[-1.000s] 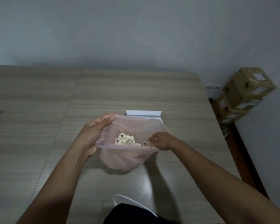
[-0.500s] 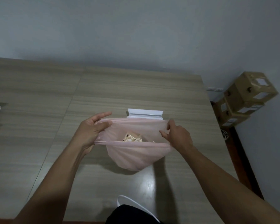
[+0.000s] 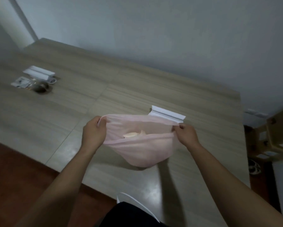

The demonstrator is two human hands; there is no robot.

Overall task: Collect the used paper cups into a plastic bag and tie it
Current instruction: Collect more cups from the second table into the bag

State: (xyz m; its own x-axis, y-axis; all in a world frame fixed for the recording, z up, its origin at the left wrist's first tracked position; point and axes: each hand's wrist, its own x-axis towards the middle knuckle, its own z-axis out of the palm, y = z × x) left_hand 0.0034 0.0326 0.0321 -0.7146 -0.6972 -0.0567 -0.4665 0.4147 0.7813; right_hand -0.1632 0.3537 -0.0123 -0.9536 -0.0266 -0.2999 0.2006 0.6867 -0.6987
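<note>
In the frame's centre, the left hand point(image 3: 93, 133) and right hand point(image 3: 185, 134) each pinch the pink bag point(image 3: 142, 149) rim, a narrow grip stretching it, probably for tying.

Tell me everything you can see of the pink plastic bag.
The pink plastic bag is thin and translucent, its mouth stretched wide open. The left hand grips the rim's left end, the right hand pinches its right end. Its rounded bottom hangs low over the wooden table, whether touching I cannot tell. Pale crumpled paper cups show inside. A white box lies behind it.
</note>
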